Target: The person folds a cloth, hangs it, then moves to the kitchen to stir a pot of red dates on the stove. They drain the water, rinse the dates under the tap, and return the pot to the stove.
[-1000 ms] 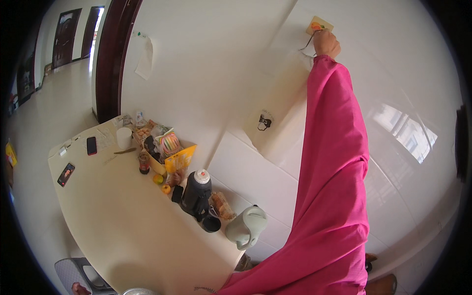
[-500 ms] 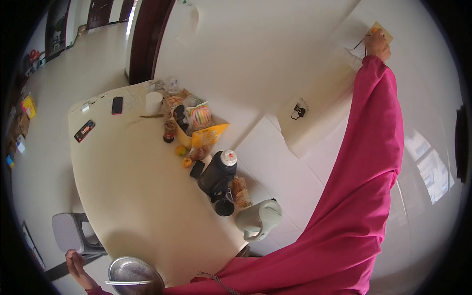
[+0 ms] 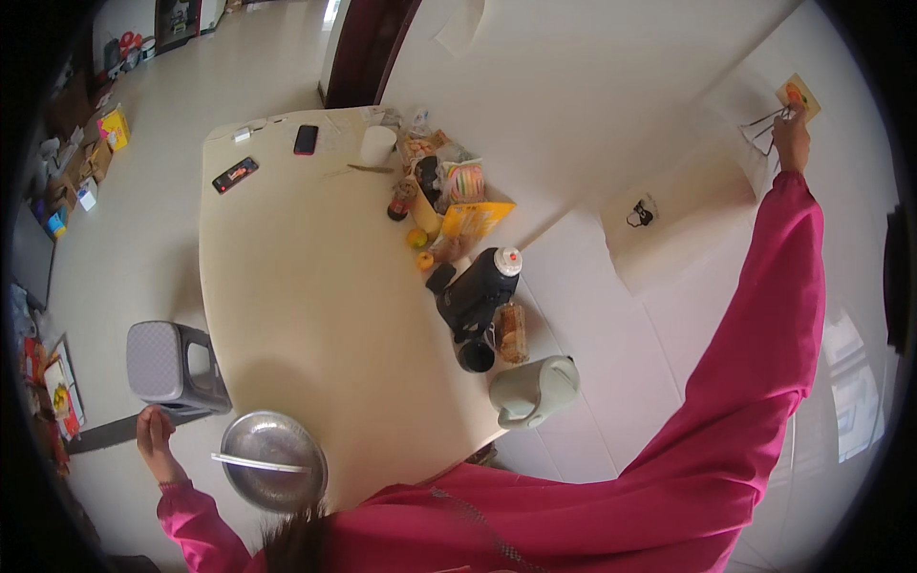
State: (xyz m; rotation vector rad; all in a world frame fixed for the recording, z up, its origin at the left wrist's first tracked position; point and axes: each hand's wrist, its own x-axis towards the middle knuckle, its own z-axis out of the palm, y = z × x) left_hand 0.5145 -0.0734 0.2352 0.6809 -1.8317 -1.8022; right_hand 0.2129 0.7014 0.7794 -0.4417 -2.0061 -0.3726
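At the upper right my right arm is stretched out to the wall. My right hand [image 3: 792, 138] is closed round the dark straps of a cream tote bag [image 3: 702, 224], just below a yellow-orange wall hook [image 3: 802, 94]. The bag hangs against the wall and has a small black print. Whether the straps still rest on the hook is hidden by my fingers. Low on the left, my left hand [image 3: 158, 444] is raised with loosely bent fingers and nothing in it. It is between a grey stool [image 3: 158, 363] and a metal bowl [image 3: 272, 435] with white chopsticks [image 3: 260, 463] across it.
A cream table [image 3: 325, 315] fills the middle. Along its wall side stand a pale green kettle [image 3: 535, 392], a black thermos [image 3: 478, 296], bagged food [image 3: 465, 181] and fruit [image 3: 417, 239]. Two phones [image 3: 235, 174] lie at the far end. Boxes [image 3: 113, 127] line the left floor.
The whole view has shifted, so table and bowl appear further right and higher. My right hand stays at the hook; the bag's straps now show spread below it. More of my left sleeve is visible.
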